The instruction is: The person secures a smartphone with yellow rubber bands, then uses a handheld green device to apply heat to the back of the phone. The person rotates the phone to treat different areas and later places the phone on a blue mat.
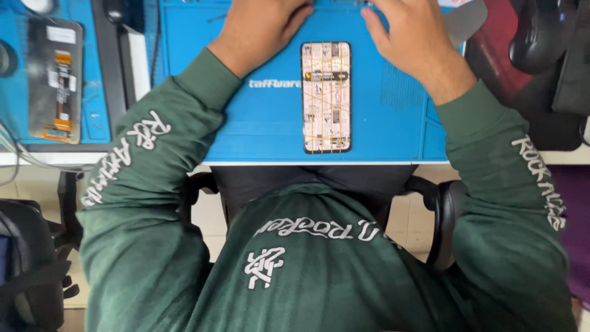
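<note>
A smartphone [326, 96] lies flat on a blue work mat [393, 129], its upper face pinkish with thin yellow lines across it. My left hand [261, 31] rests on the mat just up and left of the phone, with its fingers curled. My right hand [410, 38] rests up and right of the phone, thumb pointing toward the middle. Neither hand touches the phone. The fingertips of both hands are cut off by the top edge of the view, so anything held there is hidden. Both arms wear green sleeves with white lettering.
A second opened phone part [55, 80] with orange flex strips lies on another blue mat [92, 123] at far left. A dark computer mouse [541, 31] sits at the top right on a dark pad. Black chair armrests [444, 221] flank my lap below the table edge.
</note>
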